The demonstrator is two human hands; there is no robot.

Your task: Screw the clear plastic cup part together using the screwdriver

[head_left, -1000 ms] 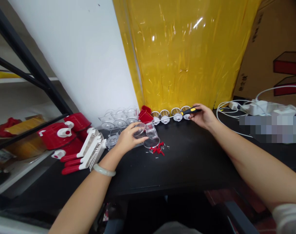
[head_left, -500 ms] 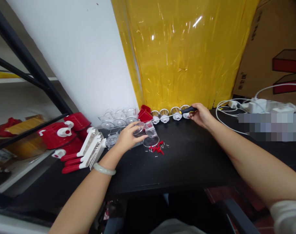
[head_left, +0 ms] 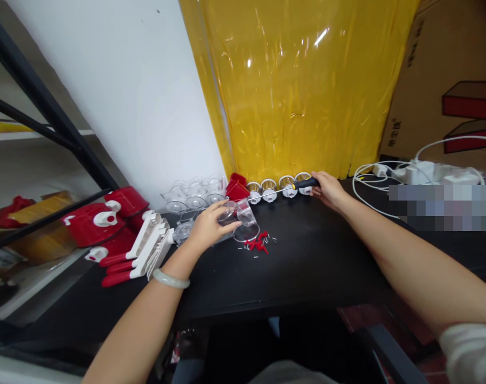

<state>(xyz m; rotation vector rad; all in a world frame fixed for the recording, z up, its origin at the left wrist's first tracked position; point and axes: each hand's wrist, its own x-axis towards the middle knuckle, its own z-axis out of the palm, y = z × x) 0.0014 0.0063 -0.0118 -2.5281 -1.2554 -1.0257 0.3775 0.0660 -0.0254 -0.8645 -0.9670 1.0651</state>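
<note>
My left hand (head_left: 211,225) is closed round a clear plastic part (head_left: 246,213) with a round rim, tilted over the black table. In my right hand (head_left: 326,190) is a screwdriver (head_left: 307,183) with a dark handle and a yellow collar, gripped at the handle end. Its long thin shaft points left and reaches the top of the clear part; the tip is too small to make out. Small red plastic pieces (head_left: 259,245) and several loose screws (head_left: 256,257) lie just in front of the clear part.
Behind stand several white-and-gold grater drums (head_left: 288,186) and a red part (head_left: 237,186). More clear parts (head_left: 197,194) line the wall. Red housings (head_left: 95,224) and white handles with red grips (head_left: 141,250) are stacked left. White cables (head_left: 357,184) lie right.
The fingers of my right hand have shifted slightly on the screwdriver's handle. My left hand and the clear part stay almost in place; the view has moved a little.
</note>
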